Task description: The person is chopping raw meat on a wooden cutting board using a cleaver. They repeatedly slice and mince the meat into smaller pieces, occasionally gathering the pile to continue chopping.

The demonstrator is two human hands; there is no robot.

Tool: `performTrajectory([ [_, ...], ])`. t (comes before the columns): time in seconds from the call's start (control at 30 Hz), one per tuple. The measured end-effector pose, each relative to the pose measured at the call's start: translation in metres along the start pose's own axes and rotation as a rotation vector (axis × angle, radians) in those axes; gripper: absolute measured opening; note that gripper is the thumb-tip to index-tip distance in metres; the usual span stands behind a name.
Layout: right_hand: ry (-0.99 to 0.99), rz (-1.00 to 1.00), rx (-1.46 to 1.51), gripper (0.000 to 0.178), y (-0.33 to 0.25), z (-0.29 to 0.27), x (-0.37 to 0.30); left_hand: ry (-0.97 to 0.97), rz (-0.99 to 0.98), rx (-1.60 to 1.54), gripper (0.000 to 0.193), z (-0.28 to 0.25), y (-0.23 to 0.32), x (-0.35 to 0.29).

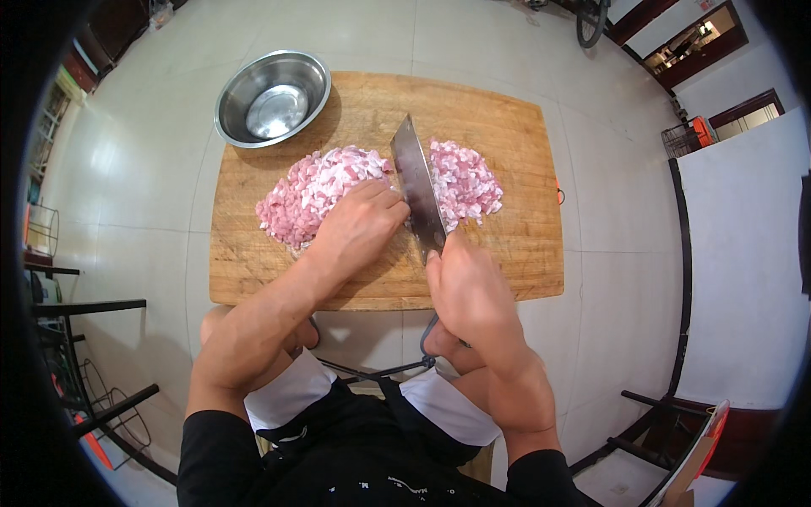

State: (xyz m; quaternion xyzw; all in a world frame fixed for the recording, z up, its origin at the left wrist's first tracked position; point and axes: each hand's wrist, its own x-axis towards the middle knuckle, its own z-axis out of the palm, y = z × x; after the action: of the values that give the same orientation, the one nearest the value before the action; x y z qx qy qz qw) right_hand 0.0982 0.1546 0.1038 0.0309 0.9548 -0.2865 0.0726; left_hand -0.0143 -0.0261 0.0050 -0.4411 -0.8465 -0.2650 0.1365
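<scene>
My right hand (473, 283) grips the handle of a cleaver (416, 177), its broad blade standing edge-down on a wooden cutting board (524, 262). Close against the blade's left side, my left hand (363, 224) has its fingers curled down onto pieces of meat; the fingertips are partly hidden. A large pile of diced pink and white meat (296, 198) lies to the left, partly behind that hand. To the right of the blade is a smaller pile of diced meat (469, 182).
A round steel bowl (241, 106) stands at the board's far left corner, with no food showing in it. Pale floor tiles (625, 194) surround the board. Black metal frames (93, 308) stand at the left, and a white panel (748, 279) at the right.
</scene>
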Motion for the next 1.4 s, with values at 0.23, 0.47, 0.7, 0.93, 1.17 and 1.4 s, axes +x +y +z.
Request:
performTrajectory([
  [0.23, -0.074, 0.112, -0.049, 0.026, -0.012, -0.001, 0.03, -0.043, 0.007, -0.027, 0.005, -0.001, -0.002, 0.001],
  [0.47, 0.009, 0.163, 0.09, 0.031, 0.025, 0.017, 0.069, -0.064, 0.031, -0.045, 0.008, -0.006, 0.008, -0.003],
  [0.7, 0.0, 0.328, 0.517, 0.029, 0.066, -0.014, 0.075, -0.094, 0.091, -0.04, 0.018, -0.018, 0.008, -0.004],
  [0.93, 0.14, 0.102, 0.302, 0.036, 0.047, -0.021, 0.031, -0.023, 0.062, -0.033, 0.022, -0.011, 0.003, -0.012],
  [1.17, 0.024, 0.145, 0.297, 0.027, 0.011, -0.02, -0.027, 0.002, 0.038, -0.029, 0.017, -0.014, 0.004, -0.011],
  [1.4, 0.017, 0.039, 0.237, 0.025, 0.011, -0.01, -0.041, -0.118, 0.056, -0.021, 0.012, -0.021, 0.001, -0.008],
])
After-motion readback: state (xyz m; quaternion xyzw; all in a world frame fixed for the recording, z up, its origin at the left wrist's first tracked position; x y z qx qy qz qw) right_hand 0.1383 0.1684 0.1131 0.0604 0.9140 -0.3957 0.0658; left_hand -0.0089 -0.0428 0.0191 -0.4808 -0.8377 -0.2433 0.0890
